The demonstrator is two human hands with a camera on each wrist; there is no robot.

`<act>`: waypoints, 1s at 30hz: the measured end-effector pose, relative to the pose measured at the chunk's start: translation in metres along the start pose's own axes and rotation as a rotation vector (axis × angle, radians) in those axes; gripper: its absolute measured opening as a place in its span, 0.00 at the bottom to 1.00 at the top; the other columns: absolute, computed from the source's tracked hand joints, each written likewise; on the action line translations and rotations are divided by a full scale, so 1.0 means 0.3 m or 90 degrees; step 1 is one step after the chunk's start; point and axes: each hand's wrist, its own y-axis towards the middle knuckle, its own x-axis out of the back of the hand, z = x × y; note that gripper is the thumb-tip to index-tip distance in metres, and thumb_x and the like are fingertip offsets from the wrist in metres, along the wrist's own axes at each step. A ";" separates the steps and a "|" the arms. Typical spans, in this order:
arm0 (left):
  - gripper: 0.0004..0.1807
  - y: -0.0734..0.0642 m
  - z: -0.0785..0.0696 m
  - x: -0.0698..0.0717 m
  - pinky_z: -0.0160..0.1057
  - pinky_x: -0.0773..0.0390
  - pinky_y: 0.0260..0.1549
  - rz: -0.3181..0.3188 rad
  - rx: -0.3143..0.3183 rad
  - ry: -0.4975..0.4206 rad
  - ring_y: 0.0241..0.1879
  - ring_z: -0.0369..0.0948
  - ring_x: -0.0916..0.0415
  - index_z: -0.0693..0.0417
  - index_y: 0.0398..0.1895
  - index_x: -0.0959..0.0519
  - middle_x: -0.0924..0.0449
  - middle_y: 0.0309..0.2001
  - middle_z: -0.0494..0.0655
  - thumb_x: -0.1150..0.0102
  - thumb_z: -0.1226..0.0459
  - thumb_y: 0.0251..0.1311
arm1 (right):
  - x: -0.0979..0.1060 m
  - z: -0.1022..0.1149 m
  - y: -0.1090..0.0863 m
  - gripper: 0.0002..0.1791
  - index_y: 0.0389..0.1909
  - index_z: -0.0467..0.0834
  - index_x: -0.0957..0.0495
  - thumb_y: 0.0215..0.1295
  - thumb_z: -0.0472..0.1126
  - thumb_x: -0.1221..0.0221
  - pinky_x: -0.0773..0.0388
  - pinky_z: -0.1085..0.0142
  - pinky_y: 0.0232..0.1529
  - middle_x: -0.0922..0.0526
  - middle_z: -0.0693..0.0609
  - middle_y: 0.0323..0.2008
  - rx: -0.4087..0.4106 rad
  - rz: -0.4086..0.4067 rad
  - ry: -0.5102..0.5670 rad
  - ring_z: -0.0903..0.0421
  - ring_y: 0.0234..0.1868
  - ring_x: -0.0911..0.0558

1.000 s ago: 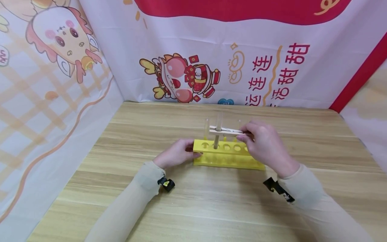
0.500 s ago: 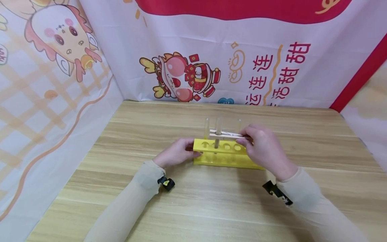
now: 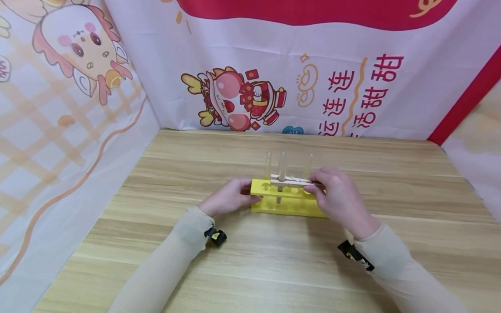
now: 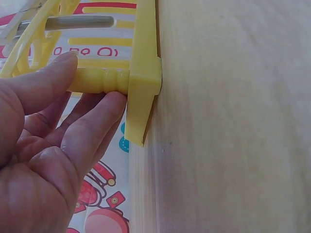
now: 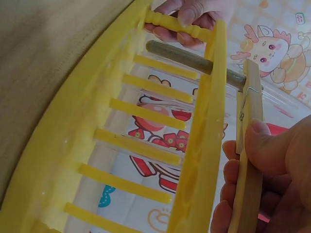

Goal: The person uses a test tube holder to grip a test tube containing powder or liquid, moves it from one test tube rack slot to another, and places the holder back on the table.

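My left hand (image 3: 228,198) grips the left end post of a yellow test tube rack (image 3: 291,208), thumb on one side and fingers on the other. My right hand (image 3: 339,200) holds a wooden test tube holder (image 5: 252,109) with a metal spring. Its jaws clasp a glass test tube (image 3: 282,163) containing grey-brown liquid. The tube passes through a hole near the rack's left end, and its rounded bottom (image 5: 154,46) is close to the base. In the head view the holder lies low over the rack's top plate, and the right hand covers the rack's right end.
Two clear test tubes, one left (image 3: 268,165) and one right (image 3: 308,164), rise behind the rack's top plate. Under everything is a wood-grain table (image 3: 250,269). A printed cloth (image 3: 242,39) hangs behind it, another along the left side.
My right hand has lowered the holder and test tube, so the tube sits deeper through the rack's hole, its bottom now below the top plate. My left hand stays on the rack's end.
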 end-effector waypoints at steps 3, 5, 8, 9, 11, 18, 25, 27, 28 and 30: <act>0.15 0.001 0.002 0.000 0.43 0.24 0.54 0.001 -0.003 0.000 0.50 0.40 0.22 0.51 0.53 0.20 0.17 0.51 0.43 0.35 0.67 0.63 | -0.011 -0.005 -0.005 0.05 0.31 0.39 0.16 0.59 0.36 0.30 0.27 0.61 0.29 0.20 0.51 0.29 0.002 -0.012 -0.001 0.54 0.29 0.26; 0.15 0.002 0.002 -0.001 0.42 0.24 0.54 0.000 -0.005 0.003 0.50 0.39 0.22 0.51 0.53 0.20 0.17 0.51 0.42 0.35 0.67 0.63 | -0.019 -0.008 -0.008 0.05 0.32 0.39 0.15 0.59 0.36 0.30 0.28 0.61 0.29 0.20 0.51 0.29 0.005 -0.020 -0.003 0.54 0.29 0.27; 0.15 0.003 0.001 0.000 0.42 0.24 0.54 -0.001 -0.006 0.009 0.50 0.39 0.22 0.50 0.53 0.20 0.18 0.50 0.41 0.35 0.67 0.63 | -0.028 -0.013 -0.011 0.05 0.32 0.38 0.15 0.58 0.35 0.29 0.27 0.61 0.29 0.19 0.50 0.29 0.013 -0.033 -0.005 0.54 0.28 0.26; 0.15 0.003 0.001 0.000 0.41 0.24 0.54 -0.002 -0.005 0.011 0.50 0.38 0.22 0.50 0.53 0.20 0.18 0.50 0.40 0.35 0.67 0.63 | -0.031 -0.015 -0.012 0.05 0.32 0.37 0.15 0.58 0.35 0.29 0.27 0.61 0.29 0.18 0.50 0.29 0.015 -0.036 -0.005 0.54 0.28 0.26; 0.15 0.004 0.001 0.000 0.41 0.24 0.54 -0.002 -0.005 0.014 0.50 0.38 0.22 0.49 0.53 0.20 0.18 0.50 0.40 0.35 0.66 0.63 | -0.036 -0.018 -0.014 0.06 0.32 0.37 0.14 0.58 0.35 0.29 0.26 0.60 0.30 0.18 0.50 0.29 0.016 -0.042 -0.003 0.54 0.29 0.25; 0.15 0.003 0.001 -0.001 0.42 0.24 0.54 -0.003 -0.003 0.007 0.50 0.39 0.22 0.49 0.52 0.19 0.17 0.50 0.41 0.35 0.67 0.63 | -0.045 -0.022 -0.016 0.06 0.32 0.36 0.15 0.57 0.35 0.29 0.27 0.61 0.29 0.19 0.50 0.29 0.019 -0.051 -0.002 0.54 0.28 0.25; 0.15 0.001 0.001 -0.001 0.41 0.24 0.54 -0.002 0.004 0.004 0.50 0.38 0.22 0.49 0.53 0.20 0.18 0.50 0.39 0.35 0.66 0.63 | -0.050 -0.024 -0.015 0.07 0.32 0.36 0.14 0.55 0.35 0.28 0.23 0.57 0.32 0.17 0.48 0.30 0.026 -0.058 -0.002 0.52 0.31 0.23; 0.15 0.001 0.001 0.000 0.41 0.24 0.54 -0.002 0.004 0.005 0.50 0.38 0.22 0.49 0.53 0.20 0.18 0.50 0.39 0.35 0.66 0.63 | -0.053 -0.025 -0.015 0.08 0.32 0.35 0.14 0.54 0.35 0.27 0.23 0.56 0.32 0.17 0.48 0.30 0.032 -0.064 0.000 0.51 0.31 0.22; 0.15 0.000 0.000 0.000 0.41 0.24 0.55 -0.001 0.004 0.005 0.50 0.38 0.22 0.48 0.53 0.20 0.18 0.50 0.39 0.35 0.65 0.63 | -0.053 -0.026 -0.015 0.08 0.33 0.35 0.14 0.54 0.35 0.27 0.23 0.56 0.32 0.17 0.47 0.30 0.035 -0.067 0.001 0.51 0.31 0.22; 0.15 0.000 0.000 0.001 0.41 0.25 0.55 -0.001 0.005 0.006 0.50 0.38 0.22 0.48 0.53 0.20 0.18 0.50 0.39 0.35 0.65 0.63 | -0.055 -0.027 -0.015 0.09 0.32 0.35 0.14 0.53 0.35 0.26 0.23 0.55 0.32 0.17 0.47 0.30 0.041 -0.074 0.003 0.50 0.31 0.22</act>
